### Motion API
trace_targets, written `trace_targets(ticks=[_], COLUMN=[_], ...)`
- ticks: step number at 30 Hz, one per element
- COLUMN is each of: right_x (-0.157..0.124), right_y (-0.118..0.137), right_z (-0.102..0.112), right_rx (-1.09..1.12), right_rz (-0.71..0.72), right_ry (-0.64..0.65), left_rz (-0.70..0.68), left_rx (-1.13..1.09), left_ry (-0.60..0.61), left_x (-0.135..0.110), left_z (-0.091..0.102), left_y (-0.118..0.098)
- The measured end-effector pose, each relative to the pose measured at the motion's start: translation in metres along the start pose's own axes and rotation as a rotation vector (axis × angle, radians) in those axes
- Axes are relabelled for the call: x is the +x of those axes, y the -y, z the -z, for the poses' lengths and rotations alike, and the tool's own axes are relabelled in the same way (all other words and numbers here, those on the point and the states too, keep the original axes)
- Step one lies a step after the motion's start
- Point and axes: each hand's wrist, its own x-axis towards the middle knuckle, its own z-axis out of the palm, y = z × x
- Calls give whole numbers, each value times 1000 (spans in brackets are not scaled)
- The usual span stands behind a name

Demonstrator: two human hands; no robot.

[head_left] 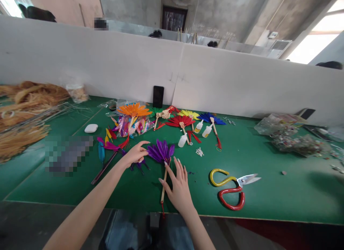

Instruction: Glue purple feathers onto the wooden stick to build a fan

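A purple feather fan point(161, 152) lies in front of me, its pale stick handle point(163, 187) pointing toward the table's near edge, with a red cord at the end. My left hand point(135, 153) has its fingers bent at the fan's left edge, pinching an outer feather, with the index finger raised. My right hand point(177, 183) rests over the handle with fingers spread, thumb and index fingertips touching the stick and the feathers' base. Loose purple feathers point(140, 166) lie partly behind my left hand.
Scissors point(236, 185) lie open to the right. Beyond are orange point(134, 110), red point(181, 122) and blue point(212, 118) feather fans, glue bottles point(182, 140) and white beads point(199, 152). A phone point(158, 96) leans against the white partition point(129, 63). Fibre bundles point(24, 110) lie left, bagged beads point(298, 144) right.
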Motion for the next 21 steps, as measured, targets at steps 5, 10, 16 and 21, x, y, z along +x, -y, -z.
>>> trace_targets(ticks=[5, 10, 16, 21], right_x=[0, 0, 0, 0], right_y=[0, 0, 0, 1], right_z=[0, 0, 1, 2], right_rx=[-5, -12, -13, -12], right_rz=[2, 3, 13, 5], right_ry=[-5, -10, -18, 1], left_rz=[-2, -1, -29, -9], left_rx=[15, 15, -3, 0], left_ry=[-3, 1, 31, 21], left_x=[-1, -2, -1, 0], left_z=[-1, 0, 1, 0], left_y=[1, 2, 2, -1])
